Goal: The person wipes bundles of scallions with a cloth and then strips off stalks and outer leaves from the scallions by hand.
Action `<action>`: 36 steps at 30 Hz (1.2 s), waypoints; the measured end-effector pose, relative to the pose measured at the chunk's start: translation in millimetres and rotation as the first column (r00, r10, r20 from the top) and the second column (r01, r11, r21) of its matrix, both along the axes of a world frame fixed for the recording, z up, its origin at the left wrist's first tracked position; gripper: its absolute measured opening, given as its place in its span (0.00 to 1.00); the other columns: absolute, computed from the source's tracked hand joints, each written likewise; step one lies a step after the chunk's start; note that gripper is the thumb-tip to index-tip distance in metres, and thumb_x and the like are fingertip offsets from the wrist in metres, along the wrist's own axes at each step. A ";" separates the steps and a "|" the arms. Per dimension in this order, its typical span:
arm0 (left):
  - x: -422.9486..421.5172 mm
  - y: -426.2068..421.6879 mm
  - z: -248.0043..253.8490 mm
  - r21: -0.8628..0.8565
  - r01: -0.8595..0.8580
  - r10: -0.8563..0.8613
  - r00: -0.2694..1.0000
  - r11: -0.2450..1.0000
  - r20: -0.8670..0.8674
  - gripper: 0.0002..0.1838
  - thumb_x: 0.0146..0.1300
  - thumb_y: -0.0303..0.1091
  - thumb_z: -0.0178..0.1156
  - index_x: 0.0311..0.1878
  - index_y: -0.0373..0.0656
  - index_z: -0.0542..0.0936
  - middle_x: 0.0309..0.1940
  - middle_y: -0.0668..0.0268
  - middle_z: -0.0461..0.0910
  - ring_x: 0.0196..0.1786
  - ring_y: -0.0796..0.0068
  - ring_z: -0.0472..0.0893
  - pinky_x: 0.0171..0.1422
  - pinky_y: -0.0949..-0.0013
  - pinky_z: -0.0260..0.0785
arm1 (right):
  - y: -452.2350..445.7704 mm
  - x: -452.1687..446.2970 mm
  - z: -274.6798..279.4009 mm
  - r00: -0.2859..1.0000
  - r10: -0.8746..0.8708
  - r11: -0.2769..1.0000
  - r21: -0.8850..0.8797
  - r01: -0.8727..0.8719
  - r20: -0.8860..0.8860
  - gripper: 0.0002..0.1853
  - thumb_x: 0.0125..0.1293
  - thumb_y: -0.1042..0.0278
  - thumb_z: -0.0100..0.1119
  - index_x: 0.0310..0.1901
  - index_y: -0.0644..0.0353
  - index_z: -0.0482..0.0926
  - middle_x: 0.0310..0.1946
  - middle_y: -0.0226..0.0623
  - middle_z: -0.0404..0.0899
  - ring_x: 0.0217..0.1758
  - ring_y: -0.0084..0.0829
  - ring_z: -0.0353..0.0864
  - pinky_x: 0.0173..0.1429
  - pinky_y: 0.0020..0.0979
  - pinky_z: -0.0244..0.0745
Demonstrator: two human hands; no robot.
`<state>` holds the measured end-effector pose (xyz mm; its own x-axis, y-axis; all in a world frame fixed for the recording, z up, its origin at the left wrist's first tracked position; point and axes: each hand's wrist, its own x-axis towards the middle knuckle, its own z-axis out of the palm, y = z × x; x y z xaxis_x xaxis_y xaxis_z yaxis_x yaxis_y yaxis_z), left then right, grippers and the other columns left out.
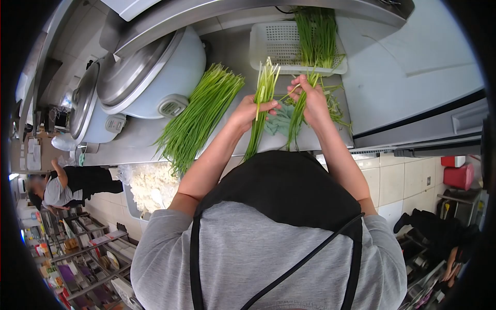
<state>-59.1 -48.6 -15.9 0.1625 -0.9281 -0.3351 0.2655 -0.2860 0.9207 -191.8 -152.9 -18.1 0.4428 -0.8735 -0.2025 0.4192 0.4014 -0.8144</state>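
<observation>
Grey shirt (pixel 279 258) nearest my camera, I see left fingers (pixel 268 106) clamped round a green bundle (pixel 257 134) and right fingers (pixel 304 81) pinching thinner stalks (pixel 296 120) over the near tabletop (pixel 227 49), where slackened left pressure could scatter that bundle among loose greens (pixel 334 106) rightward.

Left forearm (pixel 219 144) and right forearm (pixel 341 155) extended forward, converging; left fingers (pixel 267 106) curled, right fingers (pixel 304 81) bent, pinching.

Cream tiles (pixel 405 178) lay below the front edge of the bench (pixel 232 49); a white cabinet (pixel 423 57) stood at its right end, shelves (pixel 95 253) well apart.
</observation>
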 end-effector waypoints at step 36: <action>9.5 9.9 8.1 0.016 -0.104 0.102 0.988 0.994 0.114 0.13 0.48 0.33 0.63 0.35 0.35 0.76 0.26 0.67 0.75 0.28 0.80 0.71 0.32 0.77 0.62 | 1.9 -11.4 -2.1 0.862 0.081 0.851 -0.416 -0.321 -0.501 0.11 0.50 0.64 0.62 0.33 0.61 0.78 0.22 0.27 0.76 0.17 0.12 0.62 0.19 0.18 0.52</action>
<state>-49.6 -38.7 -7.8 0.2945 -0.8973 -0.3289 0.1894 -0.2825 0.9404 -203.2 -151.0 -20.2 0.5830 -0.8124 -0.0123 -0.0871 -0.0474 -0.9951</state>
